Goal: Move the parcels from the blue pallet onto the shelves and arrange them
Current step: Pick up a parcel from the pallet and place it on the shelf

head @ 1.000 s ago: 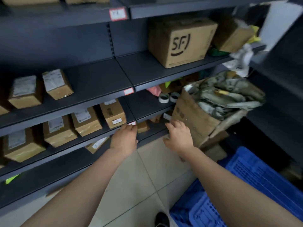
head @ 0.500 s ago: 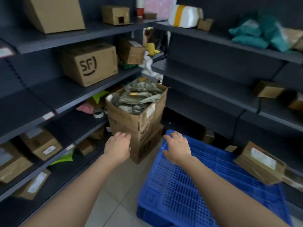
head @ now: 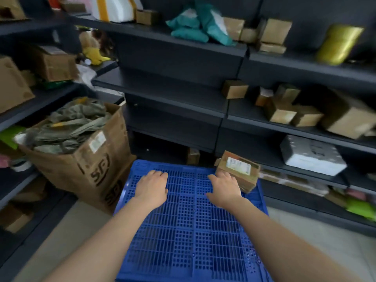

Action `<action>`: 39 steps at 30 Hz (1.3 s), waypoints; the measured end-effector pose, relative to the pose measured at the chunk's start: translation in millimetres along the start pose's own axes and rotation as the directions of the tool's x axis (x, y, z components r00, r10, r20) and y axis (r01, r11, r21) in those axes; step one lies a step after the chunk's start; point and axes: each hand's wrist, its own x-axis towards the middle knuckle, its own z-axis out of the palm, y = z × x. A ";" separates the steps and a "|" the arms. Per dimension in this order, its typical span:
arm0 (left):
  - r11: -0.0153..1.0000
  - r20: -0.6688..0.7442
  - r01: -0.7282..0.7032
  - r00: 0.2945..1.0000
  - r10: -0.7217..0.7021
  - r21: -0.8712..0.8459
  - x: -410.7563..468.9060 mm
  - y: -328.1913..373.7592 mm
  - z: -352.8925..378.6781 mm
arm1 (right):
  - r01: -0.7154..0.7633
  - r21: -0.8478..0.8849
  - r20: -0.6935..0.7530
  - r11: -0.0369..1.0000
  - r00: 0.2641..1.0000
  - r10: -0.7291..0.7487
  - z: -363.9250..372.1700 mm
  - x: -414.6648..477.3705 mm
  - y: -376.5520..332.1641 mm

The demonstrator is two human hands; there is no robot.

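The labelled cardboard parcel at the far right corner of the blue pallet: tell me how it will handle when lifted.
The labelled cardboard parcel looks boxy with flat faces, so probably stiff, not floppy. It seems small beside the right hand, so likely light enough for one hand. It sits at the blue pallet corner, tilted, so a push might tip it off.

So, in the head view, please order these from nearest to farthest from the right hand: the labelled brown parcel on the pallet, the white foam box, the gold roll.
From the right hand:
1. Labelled brown parcel, on the blue pallet's far right corner, at the fingertips.
2. White foam box, on a low shelf to the right.
3. Gold roll, on the upper shelf, far right.
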 end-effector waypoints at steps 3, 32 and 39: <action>0.998 0.031 -0.056 0.998 0.056 -0.003 37.7 38.5 9.1 | -0.078 0.029 0.007 0.997 0.997 0.078 7.3 13.3 40.8; 0.806 0.225 0.285 0.955 -0.193 -0.520 324.8 249.2 198.3 | -0.365 0.715 0.112 0.596 0.902 0.417 207.4 204.0 279.6; 0.652 0.169 0.402 0.905 -0.391 -0.643 291.8 220.2 212.1 | -0.377 0.744 0.139 0.552 0.895 0.423 226.1 174.0 241.7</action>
